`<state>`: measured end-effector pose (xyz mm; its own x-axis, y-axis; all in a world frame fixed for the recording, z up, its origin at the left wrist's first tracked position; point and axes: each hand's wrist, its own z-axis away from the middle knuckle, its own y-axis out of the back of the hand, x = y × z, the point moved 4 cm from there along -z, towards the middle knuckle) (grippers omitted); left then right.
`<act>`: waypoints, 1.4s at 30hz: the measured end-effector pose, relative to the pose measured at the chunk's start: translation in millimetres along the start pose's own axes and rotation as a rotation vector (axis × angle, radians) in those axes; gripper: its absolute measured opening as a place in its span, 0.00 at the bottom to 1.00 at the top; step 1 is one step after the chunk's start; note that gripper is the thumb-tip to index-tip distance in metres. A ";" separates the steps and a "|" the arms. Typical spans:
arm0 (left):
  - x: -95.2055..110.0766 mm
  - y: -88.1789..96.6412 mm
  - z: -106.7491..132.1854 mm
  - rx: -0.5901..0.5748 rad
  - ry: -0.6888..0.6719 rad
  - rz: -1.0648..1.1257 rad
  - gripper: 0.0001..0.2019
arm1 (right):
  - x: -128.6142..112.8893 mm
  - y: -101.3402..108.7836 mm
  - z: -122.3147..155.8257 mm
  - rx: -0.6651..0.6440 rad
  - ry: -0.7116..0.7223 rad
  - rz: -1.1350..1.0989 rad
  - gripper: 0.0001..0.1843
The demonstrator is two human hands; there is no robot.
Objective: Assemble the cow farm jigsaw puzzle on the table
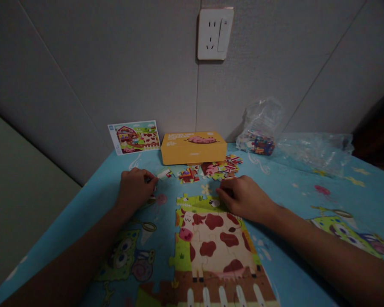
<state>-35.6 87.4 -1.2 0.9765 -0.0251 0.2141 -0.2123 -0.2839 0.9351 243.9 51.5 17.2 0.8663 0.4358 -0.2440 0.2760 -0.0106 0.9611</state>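
A partly joined jigsaw puzzle (208, 243) with a spotted cow lies in front of me. My right hand (246, 198) rests at its upper right edge, fingers curled together, and I cannot make out what they hold. My left hand (135, 187) is to the puzzle's upper left with thumb and fingertips closed; anything in them is hidden. Just right of those fingertips is a loose light puzzle piece (164, 173). A loose puzzle piece with red and purple (188, 174) and a pile of puzzle pieces (222, 168) lie beyond the joined part.
A yellow puzzle box (193, 154) stands against the wall behind the pieces. The reference picture card (136, 138) leans to its left. Right of the box are a clear bag of pieces (259, 143) and crumpled clear plastic (316, 149). A blue cartoon-print tablecloth (294, 192) covers the table.
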 end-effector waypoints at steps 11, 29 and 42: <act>2.4 1.1 0.4 -0.033 0.015 0.004 0.15 | 7.1 5.6 0.2 0.192 -0.056 -0.081 0.20; 5.2 3.5 4.1 -0.058 0.057 0.021 0.13 | 6.8 8.6 -0.1 0.229 -0.042 -0.128 0.21; 7.0 26.7 9.8 0.226 0.098 0.231 0.10 | 7.0 9.5 0.4 0.256 -0.041 -0.169 0.22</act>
<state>-34.1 70.3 22.6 0.8930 -0.0244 0.4494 -0.4033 -0.4867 0.7749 252.8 54.1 24.6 0.8138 0.4141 -0.4077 0.5091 -0.1695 0.8439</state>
